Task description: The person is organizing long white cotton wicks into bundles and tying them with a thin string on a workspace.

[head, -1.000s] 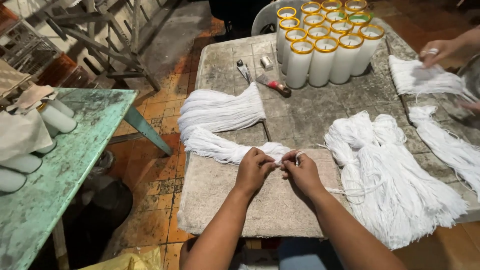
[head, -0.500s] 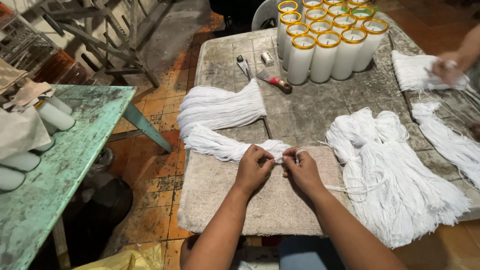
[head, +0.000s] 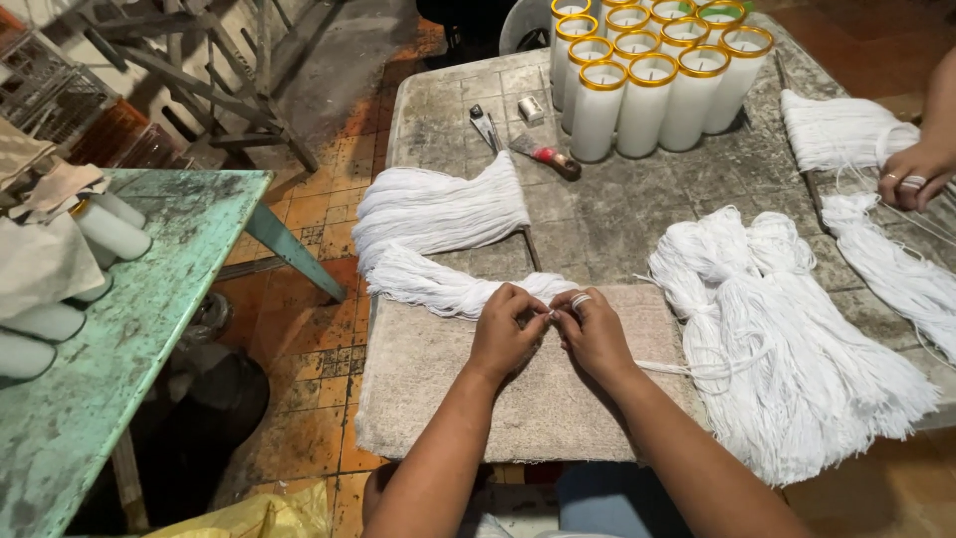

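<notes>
Just left of the hands, a bundle of white string point(head: 438, 284) lies touching the left hand point(head: 506, 334), whose fingers pinch a strand. The right hand point(head: 595, 331), fingertips meeting the left's, pinches it too. Beyond them, gold-rimmed glass jars point(head: 652, 75) hold white wax.

The string bundles point(head: 438, 214) are plain white, as is the big heap of string point(head: 797, 339) on the right. The table top point(head: 617, 214) is mottled grey with darker stains, and the near mat point(head: 558, 399) is a paler beige-grey. The far candles point(head: 647, 95) are white in glasses with gold rims. The left table point(head: 129, 329) is worn turquoise with dark specks. The floor tiles point(head: 309, 349) are orange-brown. The scraper's handle point(head: 553, 159) looks red, perhaps with dark ends.
</notes>
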